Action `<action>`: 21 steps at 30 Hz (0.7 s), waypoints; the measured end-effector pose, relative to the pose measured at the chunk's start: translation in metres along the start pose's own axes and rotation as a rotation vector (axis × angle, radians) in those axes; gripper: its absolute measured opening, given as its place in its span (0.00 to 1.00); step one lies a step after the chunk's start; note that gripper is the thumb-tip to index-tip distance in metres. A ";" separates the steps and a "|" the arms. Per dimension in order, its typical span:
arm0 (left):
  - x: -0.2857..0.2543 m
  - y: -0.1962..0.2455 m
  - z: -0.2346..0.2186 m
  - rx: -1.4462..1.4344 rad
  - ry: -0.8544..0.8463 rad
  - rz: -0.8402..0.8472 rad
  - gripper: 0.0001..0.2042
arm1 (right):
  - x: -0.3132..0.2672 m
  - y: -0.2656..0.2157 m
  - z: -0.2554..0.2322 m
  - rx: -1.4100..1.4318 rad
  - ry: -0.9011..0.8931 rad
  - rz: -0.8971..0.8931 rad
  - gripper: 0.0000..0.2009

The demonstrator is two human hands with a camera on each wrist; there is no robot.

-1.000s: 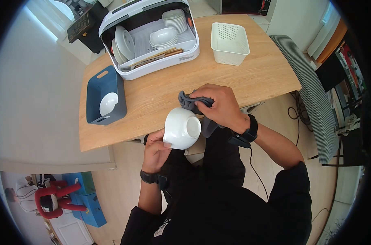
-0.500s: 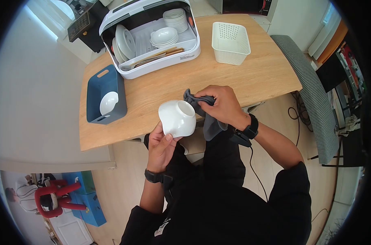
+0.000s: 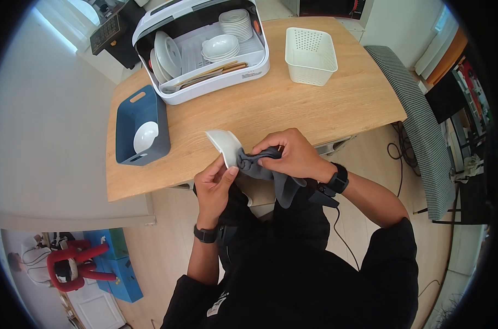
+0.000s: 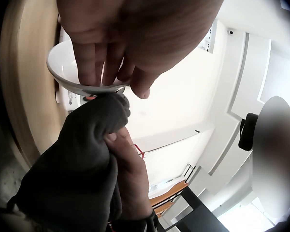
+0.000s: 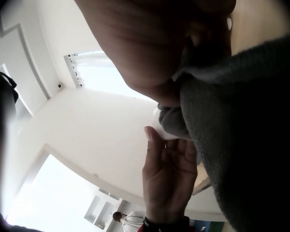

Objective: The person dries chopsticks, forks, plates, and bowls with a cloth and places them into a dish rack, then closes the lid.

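My left hand (image 3: 212,189) holds a white bowl (image 3: 225,143) tipped on its side in front of the table edge, thumb on the near side. In the left wrist view the fingers (image 4: 86,67) reach over the rim into the bowl (image 4: 63,65). A dark grey cloth (image 3: 286,186) is pinched in my right hand (image 3: 295,156), its bunched end against the bowl's outer side and its loose part hanging down. The right wrist view has the cloth (image 5: 241,125) covering most of the bowl.
On the wooden table (image 3: 249,112), a blue bin (image 3: 162,143) at left holds another white bowl (image 3: 146,137). Behind stands a white dish rack (image 3: 219,88) with plates, bowls and cutlery. A cream perforated basket (image 3: 312,75) sits at back right. A checked bench (image 3: 424,126) stands beyond the right edge.
The left hand has turned the bowl from showing its base to edge-on. The right hand has moved slightly down, bringing the cloth from beside the bowl onto its outer side.
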State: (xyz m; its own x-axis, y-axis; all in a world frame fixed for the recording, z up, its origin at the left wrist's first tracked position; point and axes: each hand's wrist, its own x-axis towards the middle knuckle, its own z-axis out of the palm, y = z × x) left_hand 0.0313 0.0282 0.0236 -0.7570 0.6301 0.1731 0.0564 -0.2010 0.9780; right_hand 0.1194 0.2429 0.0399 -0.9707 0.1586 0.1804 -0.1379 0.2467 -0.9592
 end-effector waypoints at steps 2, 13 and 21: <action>-0.003 -0.001 -0.005 0.023 -0.046 -0.061 0.19 | 0.003 -0.005 0.000 0.002 0.001 -0.032 0.12; -0.006 -0.010 -0.029 -0.397 -0.042 -0.099 0.18 | 0.007 -0.003 -0.006 -0.222 0.187 -0.168 0.11; -0.008 -0.003 -0.028 -0.115 -0.041 -0.111 0.17 | 0.002 0.001 -0.005 -0.018 0.128 -0.047 0.11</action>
State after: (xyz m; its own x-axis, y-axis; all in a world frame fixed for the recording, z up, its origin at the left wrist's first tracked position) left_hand 0.0193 0.0029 0.0157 -0.7269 0.6830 0.0713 -0.1032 -0.2112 0.9720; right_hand 0.1179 0.2480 0.0404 -0.9302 0.2663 0.2528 -0.1783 0.2741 -0.9450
